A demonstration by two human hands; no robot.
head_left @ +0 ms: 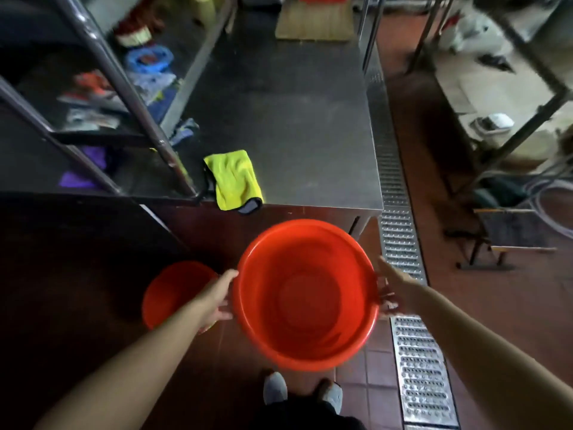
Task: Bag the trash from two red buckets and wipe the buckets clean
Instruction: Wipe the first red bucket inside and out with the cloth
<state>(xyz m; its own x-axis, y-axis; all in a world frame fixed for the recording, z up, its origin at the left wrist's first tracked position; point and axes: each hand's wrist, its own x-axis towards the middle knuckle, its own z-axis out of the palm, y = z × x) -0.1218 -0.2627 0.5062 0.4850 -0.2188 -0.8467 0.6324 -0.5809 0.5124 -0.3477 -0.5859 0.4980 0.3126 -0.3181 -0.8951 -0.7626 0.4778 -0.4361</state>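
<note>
While the left hand and right hand clasp opposite sides of a round red plastic bucket's rim, mouth upward and apparently empty, the yellow microfibre cloth lies ahead-left at the steel table's near edge, nearer the left hand; a second red bucket stands left on the floor.

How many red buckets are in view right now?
2. One red bucket is held between the left hand and right hand, above the floor. The second bucket sits lower left, behind the left forearm, partly hidden.

Glossy plastic bucket, brushed-metal table
</note>
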